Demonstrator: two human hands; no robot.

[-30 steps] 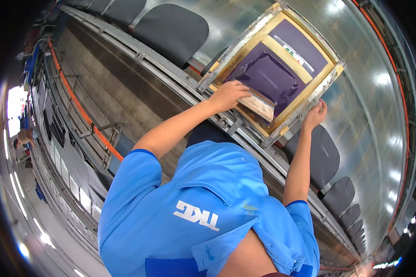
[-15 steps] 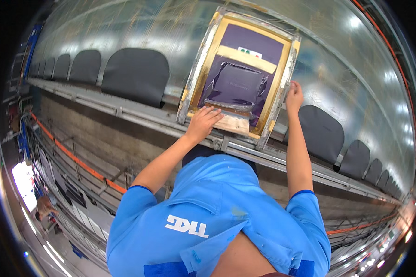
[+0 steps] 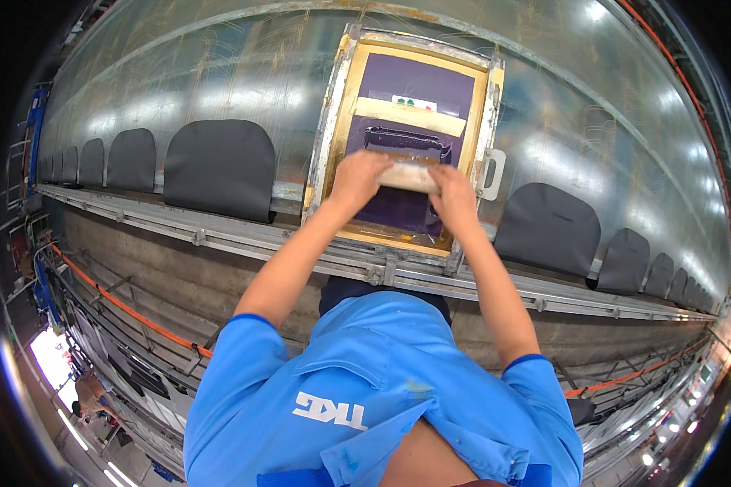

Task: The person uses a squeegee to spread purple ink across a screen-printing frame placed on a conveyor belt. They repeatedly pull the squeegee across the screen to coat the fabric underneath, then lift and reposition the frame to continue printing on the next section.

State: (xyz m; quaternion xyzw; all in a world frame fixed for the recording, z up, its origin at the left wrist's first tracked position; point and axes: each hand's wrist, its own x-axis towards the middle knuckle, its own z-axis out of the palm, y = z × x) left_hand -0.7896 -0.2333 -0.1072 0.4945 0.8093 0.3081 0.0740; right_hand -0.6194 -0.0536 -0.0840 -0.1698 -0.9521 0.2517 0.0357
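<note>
A screen-printing frame [image 3: 322,134] with a purple mesh [image 3: 414,75] lies on the sloping metal table in front of me. Both hands grip a pale wooden squeegee [image 3: 408,177], set crosswise over the middle of the mesh. My left hand [image 3: 357,176] closes on its left end, my right hand [image 3: 453,193] on its right end. Just beyond it shows a glossy dark ink patch [image 3: 406,140]. A yellowish tape strip [image 3: 410,116] crosses the mesh above that. The squeegee's lower edge is hidden. A white handle [image 3: 492,174] juts from the frame's right side.
Dark grey rounded sheet pieces lie in a row along the table, the nearest being a left piece [image 3: 219,169] and a right piece [image 3: 548,231]. A metal rail [image 3: 333,261] edges the table on my side. Behind, at lower left, another person [image 3: 93,394] is visible.
My right hand has left the frame's right side and taken the squeegee's right end. The squeegee, earlier at the near end under my left hand, is now farther up the mesh.
</note>
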